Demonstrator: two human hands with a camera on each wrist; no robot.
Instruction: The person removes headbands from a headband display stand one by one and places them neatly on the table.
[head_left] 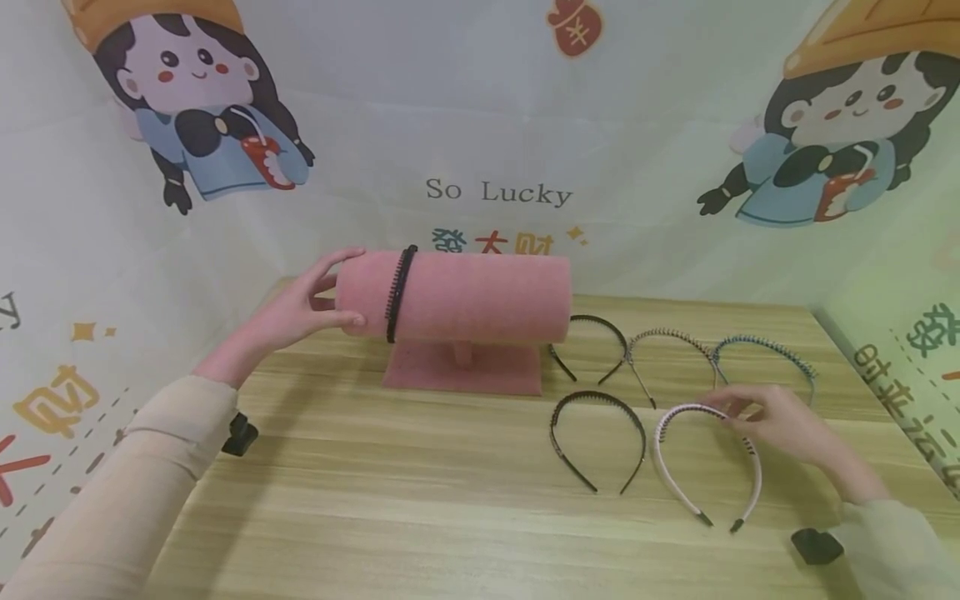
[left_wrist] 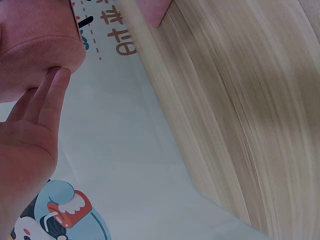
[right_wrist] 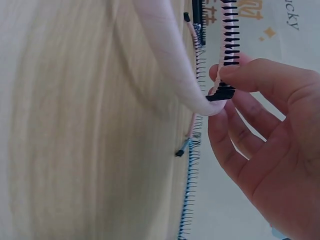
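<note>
A pink headband display stand (head_left: 487, 296), a padded roll on a flat base, stands on the table with a black toothed headband (head_left: 401, 292) round its left part. My left hand (head_left: 303, 304) holds the roll's left end, a finger at the top and the thumb at the front; in the left wrist view, fairly straight fingers (left_wrist: 52, 100) touch the end. My right hand (head_left: 776, 421) pinches a pale pink headband (head_left: 663, 467) with black inner teeth between thumb and fingers near its arch. In the right wrist view this headband (right_wrist: 167, 45) is raised off the tabletop, its shadow beside it.
On the wooden table (head_left: 420, 500) lie a black headband (head_left: 597, 398) in front and, behind it, another black headband (head_left: 588, 319), a brownish headband (head_left: 671, 333) and a blue one (head_left: 768, 343). Printed cloth (head_left: 495, 125) hangs around the back and sides.
</note>
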